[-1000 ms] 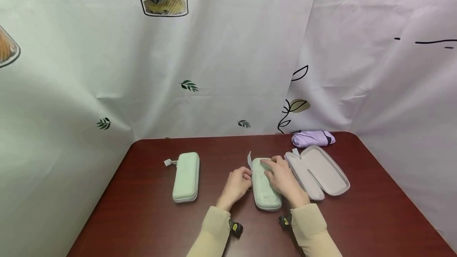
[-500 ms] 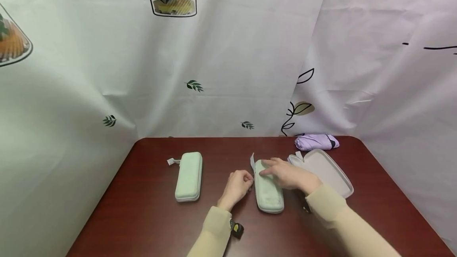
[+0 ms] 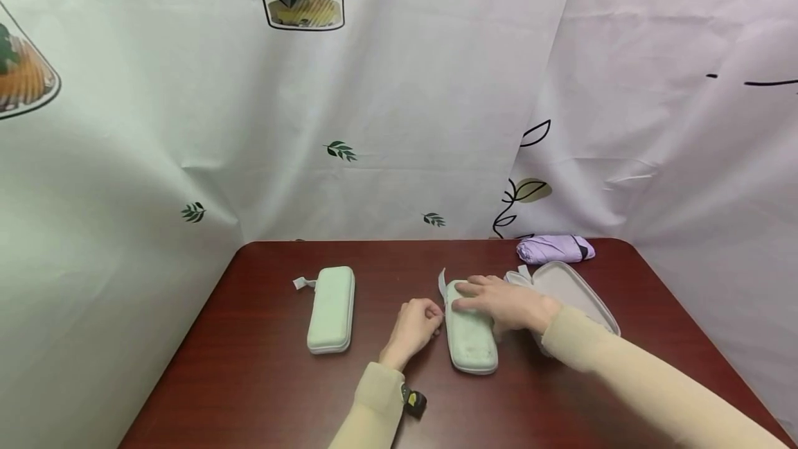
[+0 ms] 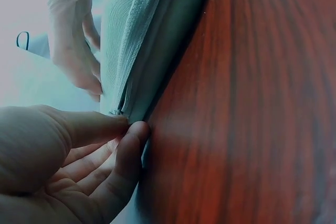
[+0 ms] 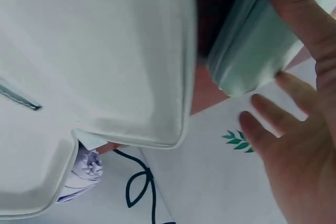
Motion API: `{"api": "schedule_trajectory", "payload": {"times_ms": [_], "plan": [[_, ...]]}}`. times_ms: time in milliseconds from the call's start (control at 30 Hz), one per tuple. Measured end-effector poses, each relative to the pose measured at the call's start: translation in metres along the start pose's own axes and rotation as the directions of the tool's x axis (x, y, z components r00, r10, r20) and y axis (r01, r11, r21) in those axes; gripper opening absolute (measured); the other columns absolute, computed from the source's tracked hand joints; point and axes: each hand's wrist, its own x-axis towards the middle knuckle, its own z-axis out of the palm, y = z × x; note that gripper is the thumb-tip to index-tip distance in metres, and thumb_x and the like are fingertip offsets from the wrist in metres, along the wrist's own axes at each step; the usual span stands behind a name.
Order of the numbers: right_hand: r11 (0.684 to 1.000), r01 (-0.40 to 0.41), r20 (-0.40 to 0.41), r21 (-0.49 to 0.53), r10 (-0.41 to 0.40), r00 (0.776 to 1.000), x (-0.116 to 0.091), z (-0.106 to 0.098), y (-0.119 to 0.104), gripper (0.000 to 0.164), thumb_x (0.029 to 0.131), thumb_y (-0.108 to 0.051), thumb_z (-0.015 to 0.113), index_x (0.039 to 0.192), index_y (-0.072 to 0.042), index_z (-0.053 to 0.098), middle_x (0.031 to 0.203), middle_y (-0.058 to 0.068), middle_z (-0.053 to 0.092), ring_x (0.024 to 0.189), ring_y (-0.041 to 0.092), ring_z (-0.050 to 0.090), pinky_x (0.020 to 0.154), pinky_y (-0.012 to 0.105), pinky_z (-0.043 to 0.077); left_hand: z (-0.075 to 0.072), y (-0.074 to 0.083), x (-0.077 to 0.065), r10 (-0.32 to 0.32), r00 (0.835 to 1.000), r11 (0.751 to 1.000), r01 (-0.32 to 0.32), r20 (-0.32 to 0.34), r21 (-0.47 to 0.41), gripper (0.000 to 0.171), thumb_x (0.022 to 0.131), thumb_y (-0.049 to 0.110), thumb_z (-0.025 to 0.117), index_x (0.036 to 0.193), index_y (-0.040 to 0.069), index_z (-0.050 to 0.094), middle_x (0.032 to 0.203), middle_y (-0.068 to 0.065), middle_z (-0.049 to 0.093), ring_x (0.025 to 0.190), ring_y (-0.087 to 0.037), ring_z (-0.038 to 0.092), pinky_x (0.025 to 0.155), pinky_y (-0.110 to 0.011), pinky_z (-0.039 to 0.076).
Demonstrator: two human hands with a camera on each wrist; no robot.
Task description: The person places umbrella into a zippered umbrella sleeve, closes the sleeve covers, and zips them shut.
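Observation:
A mint-green zippered case point(image 3: 472, 348) lies closed-looking on the table between the hands, a pale strap point(image 3: 442, 285) standing at its far left corner. At its left side the left hand point(image 3: 413, 324) pinches the zipper pull between thumb and index finger; the fingertips mostly hide the pull. In the left wrist view, a zipper seam point(image 4: 137, 30) runs up from that pinch. The right hand point(image 3: 508, 303) rests across the far half of the case, fingers spread over the top. Its thumb point(image 5: 299, 11) lies against the case's right side in the right wrist view.
A second mint-green case point(image 3: 332, 310) lies at the left on the dark red table point(image 3: 262, 380). To the right, an opened pale case point(image 3: 576, 289) is partly covered by the right arm. A folded purple umbrella point(image 3: 550, 249) sits at the back right edge.
The right forearm has swung out to the right, and the right hand lies more sideways over the case. The left hand has slid slightly nearer along the case's left side, still pinching.

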Motion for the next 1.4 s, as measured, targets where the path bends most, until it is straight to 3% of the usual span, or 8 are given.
{"api": "schedule_trajectory", "payload": {"times_ms": [200, 600, 933, 1400], "plan": [[0.999, 0.046, -0.052, 0.021, -0.045, 0.998, 0.002, 0.005, 0.001, 0.085, 0.053, -0.036, 0.091, 0.13, -0.019, 0.059, 0.142, 0.014, 0.049, 0.129, 0.038, 0.044, 0.099, 0.052, 0.039, -0.003, -0.001, 0.0, 0.017, 1.0, 1.0, -0.017, 0.001, 0.023, 0.012, 0.089, 0.003, 0.064, 0.08, 0.009, 0.069, 0.063, 0.004, 0.062, 0.049, -0.006, 0.057, 0.049, -0.023, 0.046], [0.987, -0.088, -0.146, 0.131, 0.107, 0.983, 0.009, 0.014, -0.013, 0.083, 0.055, -0.043, 0.089, 0.128, -0.015, 0.061, 0.134, 0.023, 0.053, 0.122, 0.043, 0.049, 0.095, 0.057, 0.04, -0.026, -0.012, -0.003, 0.068, 0.996, 0.994, -0.072, 0.052, 0.078, 0.009, 0.089, 0.004, 0.065, 0.084, 0.008, 0.072, 0.068, 0.005, 0.063, 0.054, -0.005, 0.057, 0.058, -0.025, 0.048], [0.984, -0.135, -0.256, 0.118, 0.161, 0.953, 0.013, 0.022, -0.022, 0.08, 0.057, -0.052, 0.085, 0.124, -0.012, 0.064, 0.122, 0.017, 0.057, 0.107, 0.034, 0.053, 0.087, 0.052, 0.043, -0.044, -0.023, -0.008, 0.064, 0.989, 0.997, -0.07, 0.133, 0.039, 0.009, 0.091, 0.001, 0.064, 0.086, 0.006, 0.07, 0.069, 0.001, 0.063, 0.052, -0.013, 0.06, 0.054, -0.025, 0.049], [0.956, -0.291, -0.339, 0.031, 0.284, 0.897, 0.019, 0.027, -0.04, 0.079, 0.06, -0.064, 0.079, 0.12, -0.013, 0.066, 0.105, 0.012, 0.056, 0.101, 0.033, 0.052, 0.079, 0.049, 0.042, -0.063, -0.035, -0.013, 0.056, 0.993, 0.993, -0.066, 0.1, 0.098, 0.011, 0.09, 0.001, 0.065, 0.083, 0.007, 0.07, 0.065, 0.002, 0.065, 0.055, -0.011, 0.06, 0.054, -0.024, 0.047]]}}
